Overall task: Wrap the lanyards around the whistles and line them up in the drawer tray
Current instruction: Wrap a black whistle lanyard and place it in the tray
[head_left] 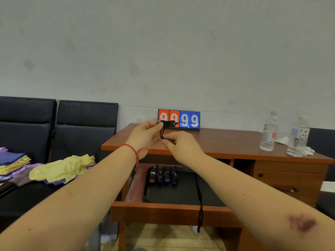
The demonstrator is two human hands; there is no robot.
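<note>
Brown wooden surface (226, 140) holds my hands up: left hand (145, 136) pinches the black plastic whistle (168, 123), right hand (181, 144) pulls its black string lanyard (162, 134) tight for wrapping above the black drawer tray (181, 194).

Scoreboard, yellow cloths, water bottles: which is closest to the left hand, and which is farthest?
From the left hand:
1. Scoreboard, just behind it on the desk.
2. Yellow cloths, lower left on the black seats.
3. Water bottles, far right on the desk.
</note>
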